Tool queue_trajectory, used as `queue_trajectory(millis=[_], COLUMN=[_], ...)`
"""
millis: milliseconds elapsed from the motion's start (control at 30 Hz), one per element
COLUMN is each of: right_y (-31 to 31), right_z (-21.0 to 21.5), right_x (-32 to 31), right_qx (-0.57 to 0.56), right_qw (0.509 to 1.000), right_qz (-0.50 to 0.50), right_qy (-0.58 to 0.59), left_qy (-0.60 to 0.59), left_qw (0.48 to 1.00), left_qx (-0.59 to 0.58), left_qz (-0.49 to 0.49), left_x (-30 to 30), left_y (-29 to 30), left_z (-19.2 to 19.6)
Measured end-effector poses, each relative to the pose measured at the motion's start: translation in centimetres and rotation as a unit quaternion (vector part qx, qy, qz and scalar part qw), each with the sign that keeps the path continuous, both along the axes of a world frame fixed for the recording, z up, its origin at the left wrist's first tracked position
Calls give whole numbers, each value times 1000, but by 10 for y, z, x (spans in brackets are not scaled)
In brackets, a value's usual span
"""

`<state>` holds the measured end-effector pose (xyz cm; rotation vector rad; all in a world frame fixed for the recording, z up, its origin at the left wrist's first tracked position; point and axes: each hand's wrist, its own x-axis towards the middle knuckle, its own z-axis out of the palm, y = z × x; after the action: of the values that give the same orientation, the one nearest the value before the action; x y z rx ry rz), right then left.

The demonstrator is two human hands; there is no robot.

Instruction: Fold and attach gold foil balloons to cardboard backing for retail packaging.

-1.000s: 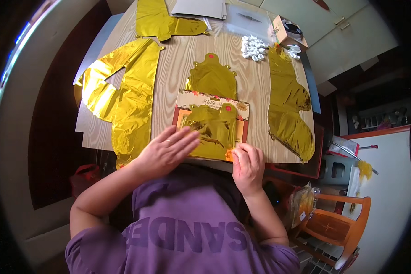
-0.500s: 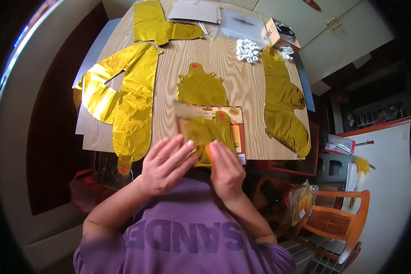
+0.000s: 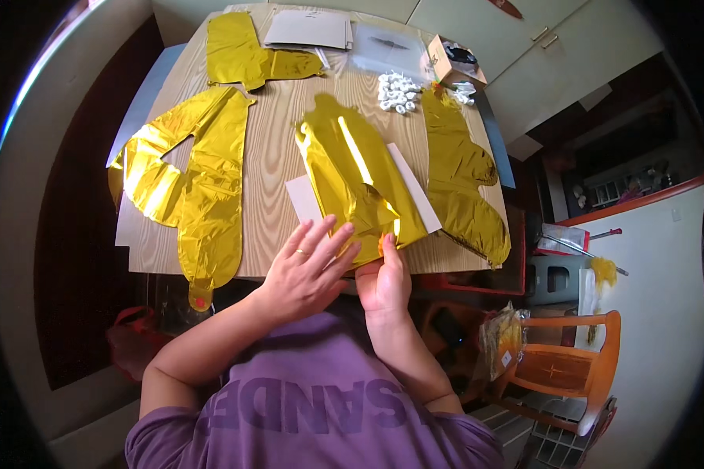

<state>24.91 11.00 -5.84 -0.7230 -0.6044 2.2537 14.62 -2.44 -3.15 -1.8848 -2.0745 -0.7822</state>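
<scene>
Wood-grain tabletop (image 3: 278, 144) fills the view, gold foils (image 3: 211, 227) laid apart left, right and far (likely so none overlap). At the near middle, a sheet (image 3: 344, 176) covers white card (image 3: 303, 200); the right hand's grip (image 3: 385, 277) apparently pinches its near end, steadying it; the left hand (image 3: 309, 270) is spread.

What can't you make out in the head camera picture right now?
Head view: some fingers of the right hand, hidden behind the gold foil.
Head view: the middle of the white card, covered by that foil.
Head view: contents of the small box, too small and dark.
</scene>
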Motion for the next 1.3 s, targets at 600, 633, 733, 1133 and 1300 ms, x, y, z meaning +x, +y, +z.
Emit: queue_trajectory(millis=[600, 633, 733, 1133, 1300], right_y=[46, 41, 31, 29, 36], right_z=[20, 14, 0, 5, 5], right_x=[104, 103, 95, 97, 96], right_qx=[160, 146, 150, 128, 152], right_qw=[897, 902, 918, 919, 905], right_qz=[265, 257, 208, 233, 259], right_qy=[-316, -315, -301, -291, -303], left_qy=[19, 14, 3, -9, 19], left_qw=[992, 991, 994, 999, 993], left_qx=[-25, -30, -32, -34, -101], left_qz=[-124, -127, -106, -29, -62], left_x=[-27, -28, -26, 7, 1], left_y=[-57, -58, -64, -58, -43], left_z=[-24, -24, -28, -13, -25])
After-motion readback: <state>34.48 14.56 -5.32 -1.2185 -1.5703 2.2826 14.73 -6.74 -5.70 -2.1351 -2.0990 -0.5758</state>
